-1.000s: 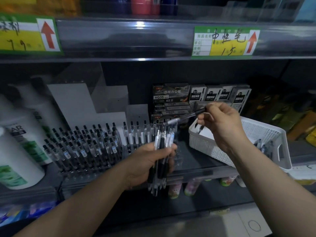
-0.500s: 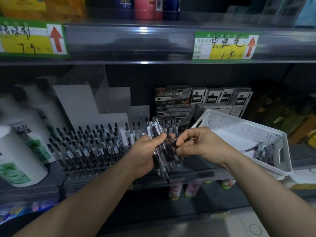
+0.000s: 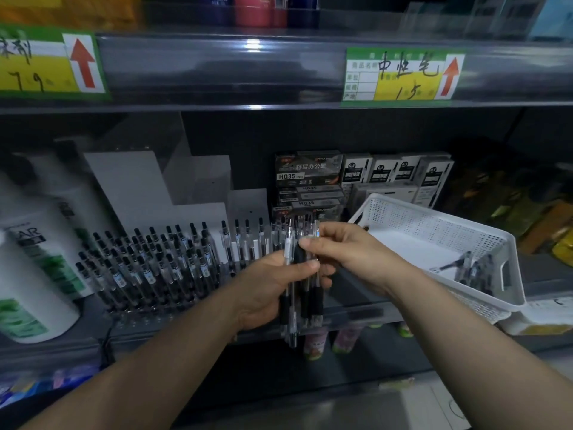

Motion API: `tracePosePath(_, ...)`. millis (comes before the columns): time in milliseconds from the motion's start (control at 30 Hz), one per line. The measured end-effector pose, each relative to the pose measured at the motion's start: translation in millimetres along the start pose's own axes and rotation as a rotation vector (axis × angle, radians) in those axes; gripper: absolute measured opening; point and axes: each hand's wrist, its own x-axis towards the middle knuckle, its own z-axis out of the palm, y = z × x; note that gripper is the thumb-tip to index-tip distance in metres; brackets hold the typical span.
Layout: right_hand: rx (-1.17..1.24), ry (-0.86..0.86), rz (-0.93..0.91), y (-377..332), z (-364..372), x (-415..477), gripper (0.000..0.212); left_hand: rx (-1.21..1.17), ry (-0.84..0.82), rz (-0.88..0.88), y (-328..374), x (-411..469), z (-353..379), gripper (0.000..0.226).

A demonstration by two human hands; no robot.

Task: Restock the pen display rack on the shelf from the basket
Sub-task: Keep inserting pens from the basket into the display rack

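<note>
1. Your left hand (image 3: 266, 290) grips a bundle of clear-barrelled, black-gripped pens (image 3: 305, 297) upright, with its fingers wrapped round their middle, in front of the dark shelf's (image 3: 93, 321) front edge.
2. Your right hand (image 3: 347, 252) pinches the bundle's upper ends between thumb and curled fingers.
3. The tiered clear plastic pen display rack (image 3: 148, 268) stands on the shelf just left of your hands, with pens filling most rows.
4. The white perforated plastic basket (image 3: 412, 217) sits towards the shelf's right end, with a few loose pens (image 3: 474, 268) in its near right corner.
5. Stacked black and white pen boxes (image 3: 310, 172) stand along the back edge, and a large white bottle (image 3: 34, 274) stands at the left end.
</note>
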Motion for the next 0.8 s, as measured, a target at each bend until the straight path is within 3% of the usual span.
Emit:
tracePosePath(133,0.154,-0.092,0.043,-2,-3,1,0.007,-0.006,-0.066,-0.03,0,-2,-2,0.032)
tracePosePath(300,0.133,-0.191,0.064,1,-7,2,0.012,-0.013,-0.136,-0.092,1,-6,-7,0.022)
tracePosePath(467,-0.089,0.056,-0.018,3,-14,8,0.043,-0.026,-0.111,-0.113,-4,-5,-11,0.03)
tracePosePath(633,-0.253,-0.02,-0.11,2,-17,7,0.019,-0.015,-0.127,-0.158,-3,-4,-11,0.035)
tracePosePath(800,-0.33,-0.105,-0.066,-2,-23,7,0.012,-0.017,-0.187,-0.211,-7,-4,-12,0.031)
